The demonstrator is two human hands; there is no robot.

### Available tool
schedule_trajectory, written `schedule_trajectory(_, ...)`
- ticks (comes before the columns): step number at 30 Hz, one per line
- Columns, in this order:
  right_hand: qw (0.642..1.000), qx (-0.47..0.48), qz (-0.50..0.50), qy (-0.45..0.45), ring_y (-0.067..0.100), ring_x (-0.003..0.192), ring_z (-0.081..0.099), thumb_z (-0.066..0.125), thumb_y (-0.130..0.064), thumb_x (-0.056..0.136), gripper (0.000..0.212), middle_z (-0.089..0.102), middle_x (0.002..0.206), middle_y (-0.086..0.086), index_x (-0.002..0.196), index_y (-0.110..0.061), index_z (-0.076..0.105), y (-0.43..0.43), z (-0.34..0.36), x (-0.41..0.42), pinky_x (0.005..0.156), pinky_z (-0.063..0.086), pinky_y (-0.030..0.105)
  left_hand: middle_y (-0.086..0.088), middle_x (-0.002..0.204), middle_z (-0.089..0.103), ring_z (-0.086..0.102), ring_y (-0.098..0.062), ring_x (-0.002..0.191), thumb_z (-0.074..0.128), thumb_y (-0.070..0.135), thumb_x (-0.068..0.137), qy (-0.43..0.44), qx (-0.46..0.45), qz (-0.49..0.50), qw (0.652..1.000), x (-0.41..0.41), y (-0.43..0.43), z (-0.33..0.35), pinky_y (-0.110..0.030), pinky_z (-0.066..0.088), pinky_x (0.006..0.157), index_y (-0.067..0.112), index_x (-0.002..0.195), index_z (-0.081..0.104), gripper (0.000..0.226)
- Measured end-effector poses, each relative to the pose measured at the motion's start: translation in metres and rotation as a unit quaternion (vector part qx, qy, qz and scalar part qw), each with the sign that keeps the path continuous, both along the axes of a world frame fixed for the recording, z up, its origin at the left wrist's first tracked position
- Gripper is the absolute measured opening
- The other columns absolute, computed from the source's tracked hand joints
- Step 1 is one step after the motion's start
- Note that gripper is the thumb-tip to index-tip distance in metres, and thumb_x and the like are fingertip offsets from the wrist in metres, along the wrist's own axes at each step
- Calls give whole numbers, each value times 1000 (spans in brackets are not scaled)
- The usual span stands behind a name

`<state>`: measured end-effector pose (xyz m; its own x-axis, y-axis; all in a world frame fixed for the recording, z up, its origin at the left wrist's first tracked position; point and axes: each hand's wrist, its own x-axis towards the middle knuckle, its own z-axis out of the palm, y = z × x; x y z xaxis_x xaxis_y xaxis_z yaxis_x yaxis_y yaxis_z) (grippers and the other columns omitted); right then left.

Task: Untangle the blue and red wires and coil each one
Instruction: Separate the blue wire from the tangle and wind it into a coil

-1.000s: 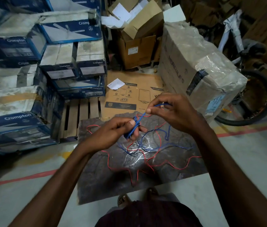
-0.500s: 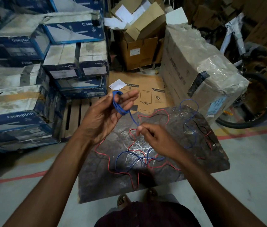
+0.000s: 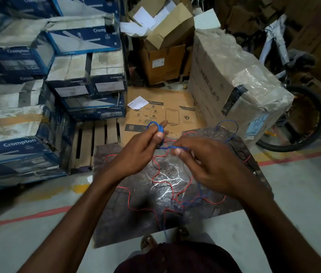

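Wound in several turns round the curled fingers of the left hand (image 3: 140,154), the blue wire (image 3: 158,128) forms a small coil held above the dark mat (image 3: 116,219). From the coil a short taut run stretches sideways, left to right, to the right hand (image 3: 213,168), whose fingertips pinch it. Past the pinch the blue wire drops to the mat and crosses the red wire (image 3: 156,174), which sprawls there in loose bends.
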<state>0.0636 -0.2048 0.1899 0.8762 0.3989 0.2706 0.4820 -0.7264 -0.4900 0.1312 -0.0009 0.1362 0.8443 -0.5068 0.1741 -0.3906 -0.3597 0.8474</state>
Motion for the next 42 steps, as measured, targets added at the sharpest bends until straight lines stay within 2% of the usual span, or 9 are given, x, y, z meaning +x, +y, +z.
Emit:
schedule_trajectory(3,999,48,3,-26,7,73,60,62,-24,102,10,64,82,-16,98,-22,71,-12,10,19,68,50,36,22,86,65,65,-6,84,39,27,107,-29,65,-37,997,-8,3,10,-24,48,75,14,100,61,27)
schedule_trajectory(6,994,95,-8,-47,0,76,63,76,-21,93,8,71,84,-4,92,-12,74,-19,15,38,70,46,21,0,88,68,64,-22,81,38,29,105,68,12,-98,993,-14,9,24,-39,53,77,10,101,67,35)
schedule_trajectory(9,989,137,-42,-28,-8,68,55,85,-24,84,19,66,78,-6,86,-11,72,-16,13,52,64,33,8,-7,103,74,67,-26,93,35,15,103,224,-86,-171,956,-20,19,41,-27,50,74,-4,95,64,36)
schedule_trajectory(15,961,258,-1,104,15,63,59,61,-40,98,18,63,71,-7,87,-29,68,7,-30,64,62,47,37,-17,98,71,62,-19,76,58,28,93,352,-346,-220,841,-24,31,49,-22,51,68,2,88,65,27)
schedule_trajectory(18,965,231,-18,126,13,55,53,49,-42,106,31,61,67,5,96,-22,70,11,-57,55,57,42,32,-25,109,70,58,-14,67,50,21,93,331,-408,-146,838,-18,34,49,-20,46,62,7,80,66,25)
schedule_trajectory(25,976,108,-58,182,0,51,46,33,-54,108,43,53,56,-23,88,-30,63,28,-90,11,60,34,30,-27,124,65,58,-9,72,35,22,100,274,-456,-31,846,-3,24,43,-20,44,68,6,86,72,43)
schedule_trajectory(30,975,-52,-22,216,24,85,66,29,-50,109,39,59,69,-10,102,-29,61,41,-80,-25,79,49,40,-25,128,64,69,-11,84,29,19,108,299,-537,67,786,18,19,35,-16,52,68,-1,88,71,50)
schedule_trajectory(37,987,-139,24,83,39,87,66,26,-46,107,19,70,96,5,110,-31,38,39,-21,-42,68,45,44,-20,132,62,69,-16,110,38,33,102,154,-319,148,923,17,-2,1,-24,55,81,-15,115,55,53)
schedule_trajectory(42,994,-109,-10,-16,27,68,64,32,-44,105,25,58,80,-11,102,-30,51,17,21,-32,56,51,41,3,120,70,68,-11,109,30,26,108,22,-143,122,982,8,5,-6,-37,57,85,6,85,55,40)
